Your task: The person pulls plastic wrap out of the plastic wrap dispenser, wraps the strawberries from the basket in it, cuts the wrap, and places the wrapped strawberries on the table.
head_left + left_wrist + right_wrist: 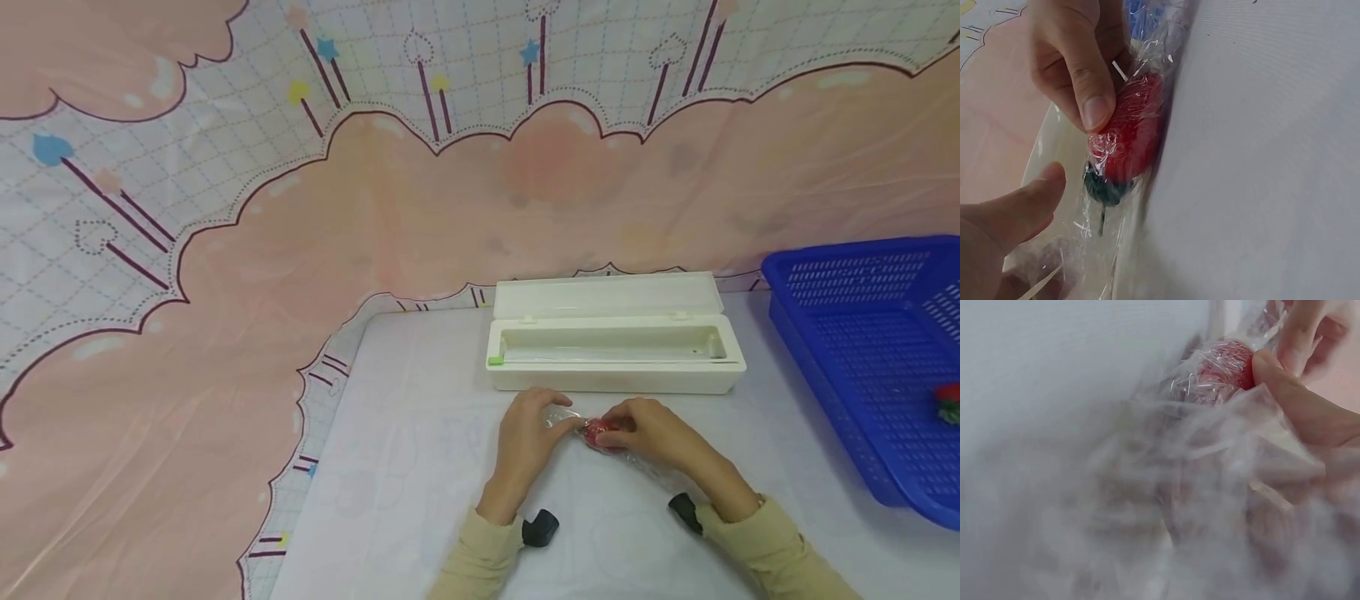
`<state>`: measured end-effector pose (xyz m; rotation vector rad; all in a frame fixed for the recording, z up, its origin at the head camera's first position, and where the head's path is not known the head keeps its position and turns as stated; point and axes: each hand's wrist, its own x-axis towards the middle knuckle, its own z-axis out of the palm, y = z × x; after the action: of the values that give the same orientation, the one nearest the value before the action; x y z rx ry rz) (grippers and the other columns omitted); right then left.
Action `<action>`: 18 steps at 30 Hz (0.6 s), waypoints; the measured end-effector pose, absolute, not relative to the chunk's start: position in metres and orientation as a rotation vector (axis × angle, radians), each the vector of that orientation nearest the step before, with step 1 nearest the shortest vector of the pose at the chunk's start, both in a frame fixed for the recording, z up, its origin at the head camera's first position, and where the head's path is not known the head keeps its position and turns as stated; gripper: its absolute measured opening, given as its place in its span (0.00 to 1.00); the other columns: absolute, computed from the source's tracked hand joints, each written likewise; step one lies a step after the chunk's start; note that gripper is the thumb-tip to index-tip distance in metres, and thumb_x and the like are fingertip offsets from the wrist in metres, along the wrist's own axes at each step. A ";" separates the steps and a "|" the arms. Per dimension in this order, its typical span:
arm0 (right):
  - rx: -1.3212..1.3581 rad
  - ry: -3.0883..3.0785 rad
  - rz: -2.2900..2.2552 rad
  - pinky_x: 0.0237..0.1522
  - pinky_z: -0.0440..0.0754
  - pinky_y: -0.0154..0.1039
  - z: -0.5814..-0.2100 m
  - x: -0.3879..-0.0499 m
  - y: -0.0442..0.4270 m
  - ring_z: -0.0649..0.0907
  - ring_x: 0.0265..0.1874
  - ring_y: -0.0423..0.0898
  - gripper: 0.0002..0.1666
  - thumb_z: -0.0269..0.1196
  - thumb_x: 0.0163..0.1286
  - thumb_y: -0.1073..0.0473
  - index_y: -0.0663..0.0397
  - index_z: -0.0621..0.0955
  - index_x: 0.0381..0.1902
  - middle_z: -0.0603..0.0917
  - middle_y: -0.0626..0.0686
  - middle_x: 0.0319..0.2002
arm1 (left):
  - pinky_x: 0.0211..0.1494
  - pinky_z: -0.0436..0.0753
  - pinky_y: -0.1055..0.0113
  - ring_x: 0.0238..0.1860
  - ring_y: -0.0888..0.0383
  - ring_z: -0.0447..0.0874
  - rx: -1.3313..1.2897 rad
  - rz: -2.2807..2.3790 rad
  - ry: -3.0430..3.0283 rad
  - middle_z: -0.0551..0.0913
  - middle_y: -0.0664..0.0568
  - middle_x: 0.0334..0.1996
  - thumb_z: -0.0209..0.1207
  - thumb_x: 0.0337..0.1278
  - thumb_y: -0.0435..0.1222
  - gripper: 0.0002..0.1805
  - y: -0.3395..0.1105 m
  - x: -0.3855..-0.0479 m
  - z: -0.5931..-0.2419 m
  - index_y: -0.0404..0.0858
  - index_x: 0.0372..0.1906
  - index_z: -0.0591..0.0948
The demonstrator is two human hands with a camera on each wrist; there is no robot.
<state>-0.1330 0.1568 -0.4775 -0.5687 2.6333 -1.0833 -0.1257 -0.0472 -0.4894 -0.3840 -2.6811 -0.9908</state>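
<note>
A red strawberry [1132,134] with a green cap and stem lies wrapped in clear cling film [1154,47] on the white tabletop. My right hand [656,433] pinches the wrapped strawberry, its thumb resting on the red side in the left wrist view. Film trails from it under the right wrist and blurs much of the right wrist view. At the stem end, my left hand [525,442] holds the loose film between thumb and curled fingers, a little apart from the fruit. Part of this grip is hidden.
Just beyond the hands stands a long white cling film dispenser [615,379], its lid raised and a green slider [496,361] at its left. A blue plastic basket [832,400] at the right holds another red fruit with green leaves [948,404]. Behind hangs a patterned cloth [450,208].
</note>
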 end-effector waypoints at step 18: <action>-0.637 2.498 -1.255 0.34 0.80 0.32 -0.482 -0.125 0.173 0.80 0.32 0.37 0.21 0.73 0.60 0.51 0.59 0.86 0.45 0.87 0.48 0.38 | 0.41 0.84 0.70 0.33 0.58 0.85 -0.368 -1.315 -2.516 0.85 0.48 0.40 0.73 0.48 0.30 0.15 -0.083 -0.123 -0.480 0.40 0.44 0.86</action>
<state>-0.1247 0.1731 -0.4819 -0.6366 2.4981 -1.2553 -0.1230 -0.0828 -0.4798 -0.3679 -2.5162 -1.3148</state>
